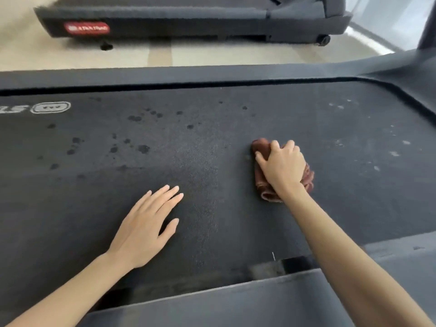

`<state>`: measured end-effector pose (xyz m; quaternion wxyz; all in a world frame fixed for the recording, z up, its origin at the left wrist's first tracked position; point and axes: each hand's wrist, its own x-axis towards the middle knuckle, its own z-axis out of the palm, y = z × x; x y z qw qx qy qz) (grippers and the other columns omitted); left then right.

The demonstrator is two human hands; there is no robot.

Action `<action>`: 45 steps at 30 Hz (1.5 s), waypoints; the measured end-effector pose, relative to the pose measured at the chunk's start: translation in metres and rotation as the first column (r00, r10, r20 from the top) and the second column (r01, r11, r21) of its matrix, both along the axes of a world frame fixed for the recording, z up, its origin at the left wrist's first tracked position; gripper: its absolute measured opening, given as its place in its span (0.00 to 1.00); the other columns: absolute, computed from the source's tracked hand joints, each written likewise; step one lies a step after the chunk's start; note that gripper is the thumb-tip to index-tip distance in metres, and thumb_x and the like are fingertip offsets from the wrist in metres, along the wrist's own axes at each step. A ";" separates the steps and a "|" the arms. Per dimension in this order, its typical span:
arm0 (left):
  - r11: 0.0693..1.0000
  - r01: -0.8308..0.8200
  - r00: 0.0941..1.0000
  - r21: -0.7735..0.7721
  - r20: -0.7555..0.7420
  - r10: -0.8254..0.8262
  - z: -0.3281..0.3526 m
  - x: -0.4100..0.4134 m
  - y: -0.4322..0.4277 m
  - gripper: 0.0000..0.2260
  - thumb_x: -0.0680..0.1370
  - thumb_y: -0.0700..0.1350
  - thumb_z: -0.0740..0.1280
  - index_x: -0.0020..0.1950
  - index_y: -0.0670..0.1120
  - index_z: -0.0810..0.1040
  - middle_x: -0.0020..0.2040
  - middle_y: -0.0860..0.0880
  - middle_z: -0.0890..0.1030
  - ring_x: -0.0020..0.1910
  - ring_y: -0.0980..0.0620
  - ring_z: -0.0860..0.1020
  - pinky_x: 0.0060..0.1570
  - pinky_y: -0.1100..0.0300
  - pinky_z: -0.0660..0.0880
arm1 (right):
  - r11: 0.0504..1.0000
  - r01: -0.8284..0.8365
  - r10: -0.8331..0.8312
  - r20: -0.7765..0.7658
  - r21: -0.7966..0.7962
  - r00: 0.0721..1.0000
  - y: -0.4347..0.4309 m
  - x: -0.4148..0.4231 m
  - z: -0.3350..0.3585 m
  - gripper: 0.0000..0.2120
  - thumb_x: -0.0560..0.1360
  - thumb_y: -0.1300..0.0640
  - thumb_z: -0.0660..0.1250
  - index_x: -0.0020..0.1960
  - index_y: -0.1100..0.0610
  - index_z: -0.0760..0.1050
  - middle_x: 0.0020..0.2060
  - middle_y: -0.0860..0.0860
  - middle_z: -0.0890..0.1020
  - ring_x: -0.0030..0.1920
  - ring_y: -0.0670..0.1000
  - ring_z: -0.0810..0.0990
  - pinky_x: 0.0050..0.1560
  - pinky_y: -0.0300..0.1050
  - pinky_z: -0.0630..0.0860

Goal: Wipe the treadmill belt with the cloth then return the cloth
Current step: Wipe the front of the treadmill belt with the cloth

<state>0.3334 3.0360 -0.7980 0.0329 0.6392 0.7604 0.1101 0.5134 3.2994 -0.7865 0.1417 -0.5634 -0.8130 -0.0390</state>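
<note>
The right hand [282, 165] covers most of the crumpled reddish-brown cloth [264, 185], fingers curled and clamped on it, pressing it onto the dark textured treadmill belt [212, 142]. Left of the cloth, the left hand [146, 223] lies flat on the belt, fingers spread and holding nothing.

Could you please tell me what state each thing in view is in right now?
cloth: bunched, pressed on the belt under the right hand.
right hand: closed over the cloth.
left hand: open, flat on the belt, empty.
treadmill belt: dark wet-looking spots at left, pale specks at right.
second treadmill: standing behind, untouched.
</note>
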 end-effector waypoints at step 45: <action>0.964 0.263 0.965 -0.049 0.024 -0.262 0.001 0.075 0.092 0.31 0.74 0.60 0.48 0.69 0.46 0.71 0.70 0.45 0.69 0.71 0.39 0.63 0.66 0.35 0.60 | 0.983 -0.155 0.128 0.240 0.095 0.962 -0.101 0.126 0.002 0.22 0.72 0.37 0.56 0.59 0.48 0.73 0.48 0.53 0.78 0.43 0.57 0.76 0.39 0.48 0.72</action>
